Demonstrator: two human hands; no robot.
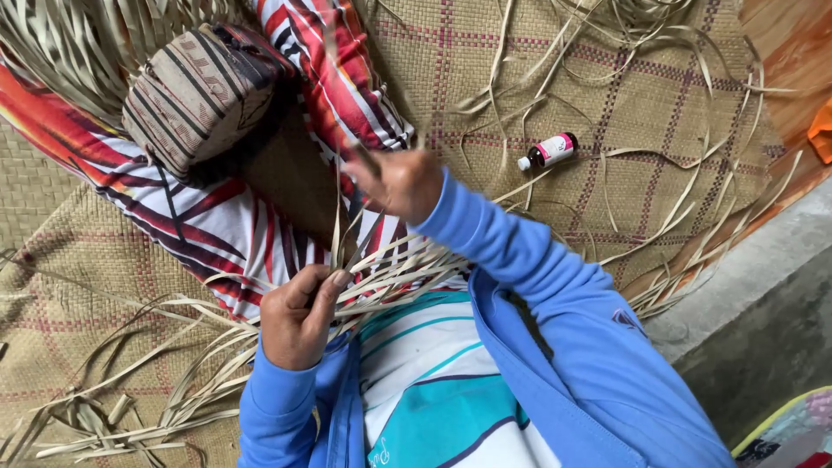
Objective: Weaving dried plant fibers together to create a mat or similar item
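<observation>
— What are the hands doing?

— The left hand (299,316) is curled shut, thumb and fingers pinching the pale leaf strips (394,277) where they cross in a flat weave over the lap. The right hand (400,184) is raised above it and blurred; it looks closed around a single strip (340,227) that runs up from the weave, though the blur hides the exact grip.

— And where does the weaving sit?

— Just between the two hands, resting on the striped red, white and black cloth (208,221), with loose ends fanning out to both sides.

— What lies around it, from the left?

— More loose strips (130,416) on the woven mat (52,347) at lower left. Above them, a small striped woven pouch (199,91) lies on the cloth. Right of the raised hand, well apart, a small dark bottle with a pink label and white cap (549,152) lies on its side on the mat. Further right, curling strips (693,217) trail toward a grey concrete ledge (754,303).
</observation>
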